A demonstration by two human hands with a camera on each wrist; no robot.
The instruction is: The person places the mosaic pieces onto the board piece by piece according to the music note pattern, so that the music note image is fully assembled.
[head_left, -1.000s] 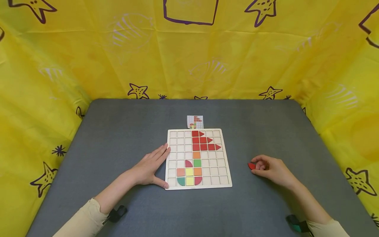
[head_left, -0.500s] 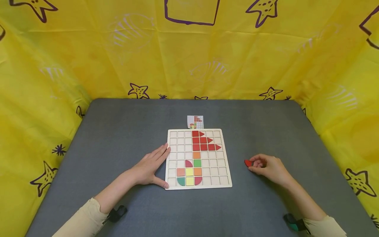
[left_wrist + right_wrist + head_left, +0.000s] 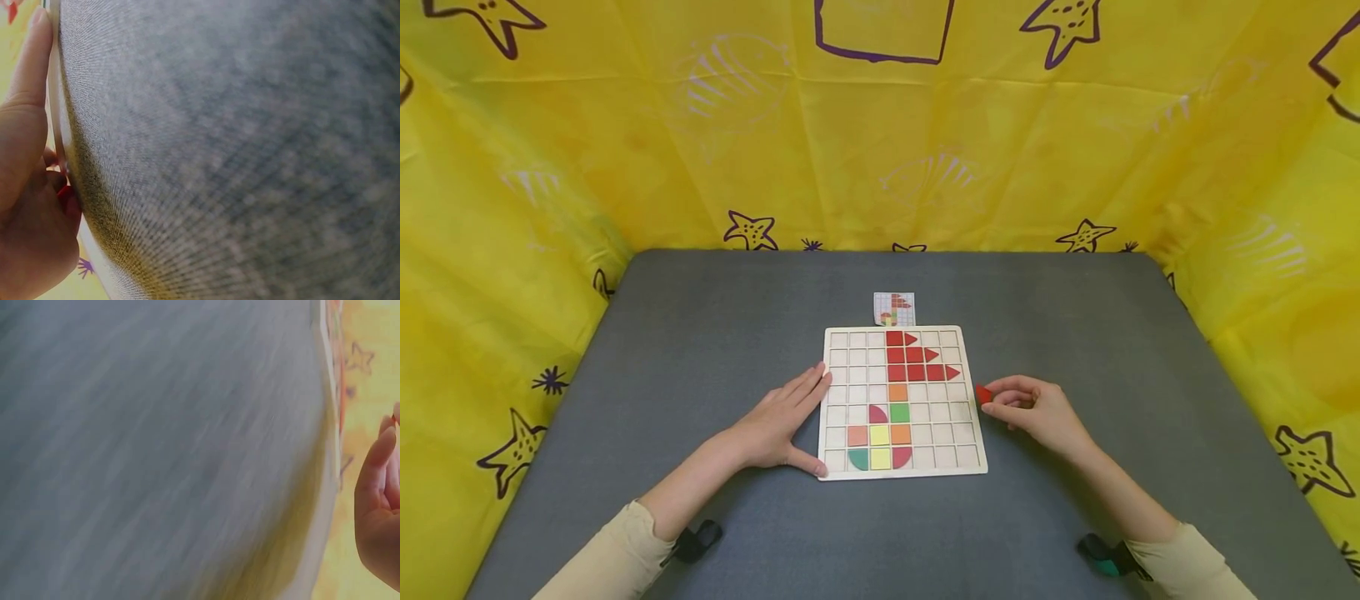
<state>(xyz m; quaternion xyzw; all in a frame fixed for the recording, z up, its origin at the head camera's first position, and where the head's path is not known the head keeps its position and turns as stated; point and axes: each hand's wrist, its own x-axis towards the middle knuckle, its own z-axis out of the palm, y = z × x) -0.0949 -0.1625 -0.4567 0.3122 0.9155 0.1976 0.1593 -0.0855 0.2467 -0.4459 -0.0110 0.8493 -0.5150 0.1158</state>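
A square wooden grid board (image 3: 943, 433) lies flat on the table with coloured tiles set in its cells. Red squares and triangles form three rows at the top; orange, green, yellow, pink and teal pieces sit below. My left hand (image 3: 775, 427) rests against the board's left edge, fingers stretched out and thumb at the near corner. Just off the right edge, my right hand (image 3: 1033, 410) pinches a small red tile (image 3: 983, 394) between thumb and fingertips. Its exact shape is partly hidden. In the right wrist view the right hand (image 3: 378, 506) shows at the right border.
A small printed pattern card (image 3: 894, 309) lies against the board's far edge. The grey table (image 3: 737, 308) is enclosed at the back and sides by yellow cloth (image 3: 880, 167) with sea-creature drawings. Each wrist wears a dark camera strap (image 3: 698, 540).
My right hand has carried the red tile leftward and slightly away from me, up to the board's right edge. The left hand and board have stayed in place.
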